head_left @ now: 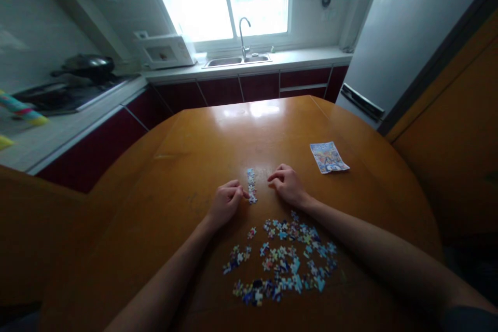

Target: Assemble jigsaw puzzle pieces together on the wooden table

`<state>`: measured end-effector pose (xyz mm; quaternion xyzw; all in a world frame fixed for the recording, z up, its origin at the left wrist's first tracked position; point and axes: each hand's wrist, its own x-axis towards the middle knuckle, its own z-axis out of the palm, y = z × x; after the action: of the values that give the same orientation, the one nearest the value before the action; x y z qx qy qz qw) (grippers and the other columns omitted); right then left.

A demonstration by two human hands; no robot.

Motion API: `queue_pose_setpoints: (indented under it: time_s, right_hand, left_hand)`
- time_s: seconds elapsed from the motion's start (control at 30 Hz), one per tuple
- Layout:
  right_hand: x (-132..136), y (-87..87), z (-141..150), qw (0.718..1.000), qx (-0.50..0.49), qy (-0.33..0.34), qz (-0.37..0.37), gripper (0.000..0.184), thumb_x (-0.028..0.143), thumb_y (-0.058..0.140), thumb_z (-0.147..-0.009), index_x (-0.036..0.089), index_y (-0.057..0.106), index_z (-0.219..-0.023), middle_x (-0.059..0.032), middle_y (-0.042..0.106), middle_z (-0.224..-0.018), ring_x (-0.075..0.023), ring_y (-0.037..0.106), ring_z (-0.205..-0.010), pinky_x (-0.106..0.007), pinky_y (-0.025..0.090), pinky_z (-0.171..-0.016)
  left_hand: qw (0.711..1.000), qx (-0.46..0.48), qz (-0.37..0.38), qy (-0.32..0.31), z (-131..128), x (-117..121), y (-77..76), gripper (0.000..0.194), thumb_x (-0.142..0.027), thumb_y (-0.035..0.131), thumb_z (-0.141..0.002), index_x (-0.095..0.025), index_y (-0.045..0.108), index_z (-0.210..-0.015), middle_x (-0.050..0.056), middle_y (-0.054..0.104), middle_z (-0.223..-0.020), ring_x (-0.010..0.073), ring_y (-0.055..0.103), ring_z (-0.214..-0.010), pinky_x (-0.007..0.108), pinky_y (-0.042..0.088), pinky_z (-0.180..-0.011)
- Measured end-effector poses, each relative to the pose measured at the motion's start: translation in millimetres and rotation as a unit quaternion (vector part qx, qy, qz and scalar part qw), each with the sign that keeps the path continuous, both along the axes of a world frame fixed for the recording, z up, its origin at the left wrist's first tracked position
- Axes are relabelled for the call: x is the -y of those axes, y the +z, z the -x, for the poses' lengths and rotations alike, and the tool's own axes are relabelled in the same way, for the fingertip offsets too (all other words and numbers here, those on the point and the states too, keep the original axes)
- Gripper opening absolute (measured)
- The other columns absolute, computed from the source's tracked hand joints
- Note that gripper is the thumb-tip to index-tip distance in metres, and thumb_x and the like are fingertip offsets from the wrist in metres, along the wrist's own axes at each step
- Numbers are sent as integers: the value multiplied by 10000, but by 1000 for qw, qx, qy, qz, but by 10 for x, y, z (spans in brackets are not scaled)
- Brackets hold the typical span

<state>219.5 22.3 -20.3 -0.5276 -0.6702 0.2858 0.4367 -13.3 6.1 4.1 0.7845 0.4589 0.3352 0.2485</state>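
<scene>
your left hand curls beside the joined strip, perhaps steadying it, loose puzzle pieces seemingly handy nearer you, your right hand curls opposite, both grips unclear, and a picture sheet lies rightmost, likely for reference.

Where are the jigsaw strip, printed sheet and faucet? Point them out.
Jigsaw strip (251,185), head view: middle of its length.
Printed sheet (329,157), head view: center of its face.
Faucet (241,39), head view: its upright neck.
</scene>
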Motion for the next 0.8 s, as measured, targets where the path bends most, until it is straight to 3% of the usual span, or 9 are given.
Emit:
queue_pose_setpoints:
  time_s: [0.47, 0.8]
  right_hand:
    - [-71, 7, -29, 994, -95, 19, 47, 263, 109, 520, -733, 180, 773, -726, -39, 597, -812, -147, 578, -738, -253, 524, -618]
    - [-124, 1, -90, 987, -158, 5, 43, 268, 206, 536, -716, 153, 760, -854, -28, 679, -747, -146, 558, -659, -274, 490, -626]
  left_hand:
    - [1000, 7, -8, -1, -12, 19, 45, 463, -300, 418, -960, -172, 751, -665, 22, 547, -657, 130, 539, -617, 262, 405, -613]
    - [1000, 9, -12, -8, -9, 7, 17, 465, -310, 420, -960, -168, 749, -663, 22, 554, -655, 127, 536, -603, 255, 415, -611]
